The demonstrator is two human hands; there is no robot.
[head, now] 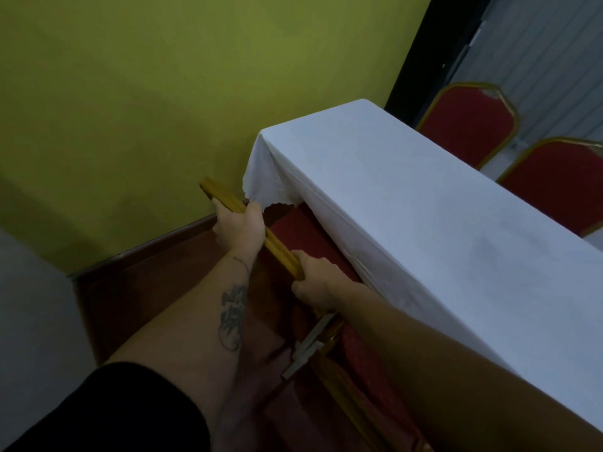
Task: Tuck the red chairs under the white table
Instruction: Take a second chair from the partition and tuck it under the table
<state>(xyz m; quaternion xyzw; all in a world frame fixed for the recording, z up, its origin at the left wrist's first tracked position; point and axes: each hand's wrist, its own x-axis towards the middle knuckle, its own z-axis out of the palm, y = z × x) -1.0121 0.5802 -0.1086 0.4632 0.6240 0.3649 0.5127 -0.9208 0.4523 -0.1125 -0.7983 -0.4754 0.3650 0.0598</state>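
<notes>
Gripping gold top rail (277, 247) of near red chair (295, 228), left hand (239, 228) & right hand (315, 278) both closed on it; seat partly under white table (424, 203). Beyond grip, two far chairs (470, 125) look not tucked yet.

Head view, steeply downward, close

I see a banquet or function room. White-clothed tabletop (424, 197); gilt-framed red chairs (470, 125); olive wall (163, 93).
</notes>
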